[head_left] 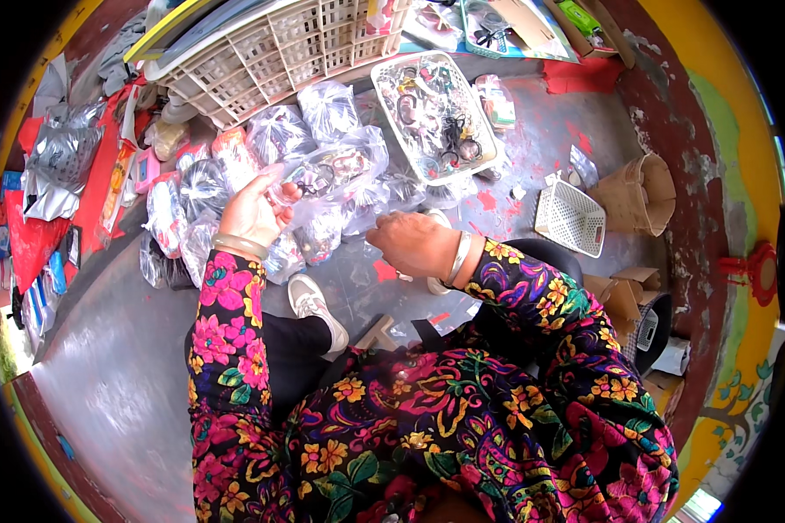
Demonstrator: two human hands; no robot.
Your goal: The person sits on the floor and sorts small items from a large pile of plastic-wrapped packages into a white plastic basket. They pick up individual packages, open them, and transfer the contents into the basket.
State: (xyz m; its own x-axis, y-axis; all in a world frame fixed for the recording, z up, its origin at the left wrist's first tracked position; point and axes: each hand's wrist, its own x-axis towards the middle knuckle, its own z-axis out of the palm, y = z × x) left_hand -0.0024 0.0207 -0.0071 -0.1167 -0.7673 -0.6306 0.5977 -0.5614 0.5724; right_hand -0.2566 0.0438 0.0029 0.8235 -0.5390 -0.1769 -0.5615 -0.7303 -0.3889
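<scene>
My left hand (257, 212) pinches the edge of a clear plastic bag (336, 166) with small dark and coloured items inside. To its right, my right hand (414, 244) is closed, its fingers curled near the bag's lower edge. What those fingers hold, if anything, is hidden. Filled, knotted clear bags (279, 131) lie heaped on the floor around and beyond the held bag. Past my right hand stands a white plastic basket (467, 173) full of small loose pieces, among them black ones and ring-shaped ones.
A large cream slatted crate (275, 57) stands behind the bags. On the right are a small white perforated basket (570, 218) and an open brown paper bag (634, 196). Red cloth and packages (113, 174) line the left side. My shoe (318, 309) is close to the heap.
</scene>
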